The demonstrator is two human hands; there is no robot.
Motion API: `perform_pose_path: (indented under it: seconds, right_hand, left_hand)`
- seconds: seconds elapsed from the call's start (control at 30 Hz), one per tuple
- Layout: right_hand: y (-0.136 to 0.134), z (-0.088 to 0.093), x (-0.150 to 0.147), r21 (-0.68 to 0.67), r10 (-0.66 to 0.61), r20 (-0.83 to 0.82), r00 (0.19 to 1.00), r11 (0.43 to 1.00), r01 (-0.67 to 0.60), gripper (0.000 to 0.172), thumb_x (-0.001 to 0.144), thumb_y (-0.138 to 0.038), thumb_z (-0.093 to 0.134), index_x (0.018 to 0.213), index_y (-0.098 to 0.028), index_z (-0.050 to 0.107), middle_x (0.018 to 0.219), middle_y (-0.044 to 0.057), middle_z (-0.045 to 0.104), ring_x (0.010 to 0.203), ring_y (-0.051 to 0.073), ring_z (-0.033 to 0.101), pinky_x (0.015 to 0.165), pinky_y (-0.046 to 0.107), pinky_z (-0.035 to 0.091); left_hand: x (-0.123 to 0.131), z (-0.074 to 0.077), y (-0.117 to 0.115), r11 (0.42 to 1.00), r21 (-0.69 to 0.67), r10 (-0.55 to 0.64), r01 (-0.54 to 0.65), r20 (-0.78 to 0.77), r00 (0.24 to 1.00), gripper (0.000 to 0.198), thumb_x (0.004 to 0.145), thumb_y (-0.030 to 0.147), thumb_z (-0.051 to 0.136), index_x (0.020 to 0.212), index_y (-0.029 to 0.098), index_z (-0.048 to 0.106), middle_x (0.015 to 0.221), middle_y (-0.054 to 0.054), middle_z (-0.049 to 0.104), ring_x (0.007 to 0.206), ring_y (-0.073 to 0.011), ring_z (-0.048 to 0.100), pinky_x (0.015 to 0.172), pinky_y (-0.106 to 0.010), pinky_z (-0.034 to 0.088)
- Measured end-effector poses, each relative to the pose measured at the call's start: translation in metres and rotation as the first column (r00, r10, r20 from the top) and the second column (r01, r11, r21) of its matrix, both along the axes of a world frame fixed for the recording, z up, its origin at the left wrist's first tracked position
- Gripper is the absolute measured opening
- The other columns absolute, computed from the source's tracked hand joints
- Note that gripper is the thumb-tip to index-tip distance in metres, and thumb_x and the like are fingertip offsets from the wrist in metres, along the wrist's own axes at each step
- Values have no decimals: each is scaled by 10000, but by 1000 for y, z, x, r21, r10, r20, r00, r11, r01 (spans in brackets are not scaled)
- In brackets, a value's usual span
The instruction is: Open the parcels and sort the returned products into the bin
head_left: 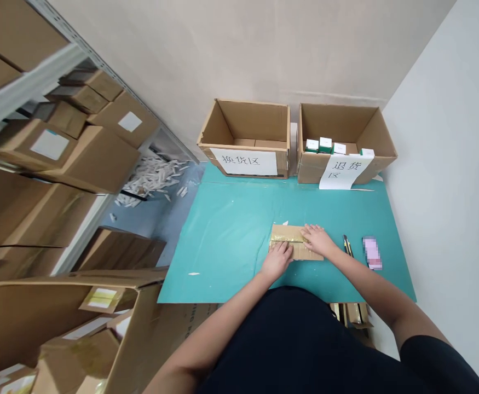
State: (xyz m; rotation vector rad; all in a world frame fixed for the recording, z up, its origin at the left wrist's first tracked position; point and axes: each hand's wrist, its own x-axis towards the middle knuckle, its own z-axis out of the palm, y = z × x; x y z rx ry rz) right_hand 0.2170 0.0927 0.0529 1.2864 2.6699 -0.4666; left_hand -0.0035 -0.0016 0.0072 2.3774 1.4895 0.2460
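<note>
Flat-palmed, not gripping — the left hand (278, 260) and right hand (317, 239) press down on a gold-taped flat cardboard parcel (292, 246) lying on a teal bench (223, 246) — a utility knife (348, 244) just beside it, two open cardboard boxes (247, 123) beyond.
</note>
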Motion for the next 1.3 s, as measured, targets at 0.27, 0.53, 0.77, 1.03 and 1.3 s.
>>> perform_pose_path:
  seconds: [0.27,0.53,0.77,1.03,1.3]
  right_hand:
    - [4,7,-7,2,56,82,995,998,-57,553,903,-189,596,1451,-146,534,1512,240,499,1339,352,543,1113,512,396]
    - [34,22,-9,-182,24,67,997,983,-11,566,898,-111,494,1434,-262,591,1251,98,739,1052,274,725,906,343,522]
    - [54,32,1,-245,-184,2,983,953,179,496,863,-235,595,1352,-280,664,1196,49,763,1039,270,708,869,332,523]
    - [71,33,12,-186,-340,-49,939,927,326,365,938,-266,539,1266,-236,697,1136,75,764,998,257,688,832,323,499]
    - [52,22,3,167,-298,-167,940,931,325,317,960,-179,538,1259,-162,640,1203,157,636,1164,283,513,999,399,375]
  left_hand:
    - [3,-1,6,999,-25,21,-22,-24,999,418,911,287,631,1321,231,573,1410,-161,594,1347,-325,521,1091,-531,417]
    - [3,6,12,999,-46,12,-12,-2,1000,424,847,301,731,1246,234,605,1234,-126,649,1177,-308,591,1008,-481,461]
    - [4,27,10,999,44,7,-3,-73,997,452,873,262,701,1303,217,568,1111,-109,627,1070,-295,583,974,-463,441]
    - [-5,38,-12,989,2,-146,147,-61,987,237,972,125,461,1072,223,652,951,-74,631,909,-231,609,780,-353,487]
    - [-6,53,-15,969,-233,-17,88,294,956,283,989,353,515,1176,232,691,1040,-78,677,1004,-226,641,895,-341,504]
